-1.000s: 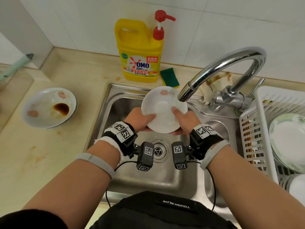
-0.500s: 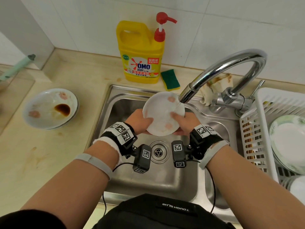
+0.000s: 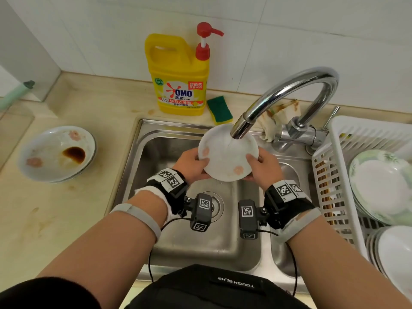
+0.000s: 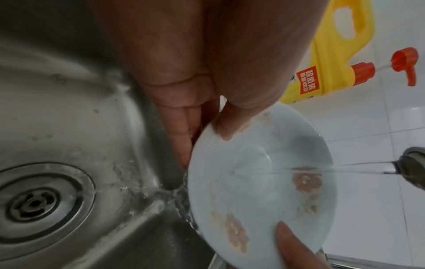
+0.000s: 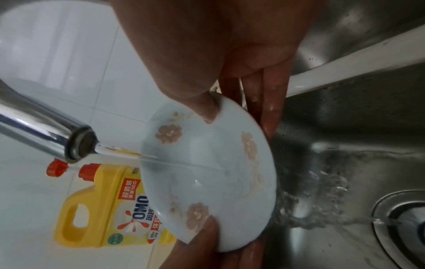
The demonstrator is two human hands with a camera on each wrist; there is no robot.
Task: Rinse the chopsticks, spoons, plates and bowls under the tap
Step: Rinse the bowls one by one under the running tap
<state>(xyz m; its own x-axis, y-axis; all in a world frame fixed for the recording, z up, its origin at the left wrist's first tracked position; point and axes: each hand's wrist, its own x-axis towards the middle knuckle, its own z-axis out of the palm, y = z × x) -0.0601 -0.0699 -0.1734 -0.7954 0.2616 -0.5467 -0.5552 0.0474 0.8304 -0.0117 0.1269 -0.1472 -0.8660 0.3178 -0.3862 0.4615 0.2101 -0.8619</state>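
Bowl held over sink | rotated since a moment ago, floral marks shifted | rim pinched by left hand and right hand | water striking the inside | rinse judged ongoing

White plate with pink flowers, tilted under the tap, water hitting its face; stained plate on the counter.
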